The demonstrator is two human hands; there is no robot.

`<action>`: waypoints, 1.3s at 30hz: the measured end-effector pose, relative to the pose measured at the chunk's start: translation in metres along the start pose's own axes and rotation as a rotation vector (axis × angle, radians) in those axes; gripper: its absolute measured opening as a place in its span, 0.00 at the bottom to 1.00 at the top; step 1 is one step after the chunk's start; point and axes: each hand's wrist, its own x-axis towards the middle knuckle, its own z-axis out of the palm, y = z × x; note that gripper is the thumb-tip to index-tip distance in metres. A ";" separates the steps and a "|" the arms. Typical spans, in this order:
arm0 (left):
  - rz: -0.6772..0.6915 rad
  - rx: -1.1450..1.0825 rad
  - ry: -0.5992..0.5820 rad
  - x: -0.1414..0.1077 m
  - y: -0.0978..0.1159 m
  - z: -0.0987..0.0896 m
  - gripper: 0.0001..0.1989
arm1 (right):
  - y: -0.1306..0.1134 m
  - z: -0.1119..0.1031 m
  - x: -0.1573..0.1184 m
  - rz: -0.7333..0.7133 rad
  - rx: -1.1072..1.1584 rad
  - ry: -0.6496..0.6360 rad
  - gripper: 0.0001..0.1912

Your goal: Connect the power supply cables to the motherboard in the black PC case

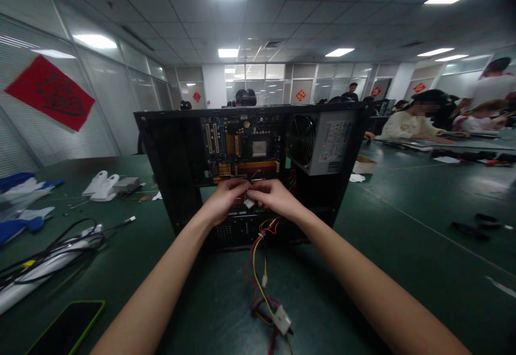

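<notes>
Counter [419,226]: green
Computer case [175,153]: standing on counter, open-sided
Motherboard [244,148]: inside case, left of power supply [334,142]
Left hand [222,199]: fingertips meeting right hand's [277,196]; cannot tell whether gripping
Right hand: clamped on white connector [249,203]
White connector: between hands, lower than motherboard
</notes>
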 end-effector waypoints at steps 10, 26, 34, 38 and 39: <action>0.024 0.012 -0.072 -0.001 0.001 0.001 0.18 | 0.005 -0.006 0.003 0.056 0.076 -0.047 0.10; 0.013 -0.006 -0.068 -0.002 0.001 0.001 0.18 | 0.008 -0.009 0.003 0.034 0.059 -0.117 0.12; 0.015 -0.009 -0.065 -0.002 0.000 0.001 0.17 | 0.006 -0.009 0.002 0.039 0.088 -0.114 0.12; 0.013 -0.010 -0.070 -0.001 0.000 0.001 0.16 | 0.004 -0.010 0.002 0.030 0.075 -0.129 0.11; 0.014 -0.010 -0.072 -0.002 0.000 0.000 0.16 | 0.004 -0.011 0.001 0.030 0.085 -0.136 0.11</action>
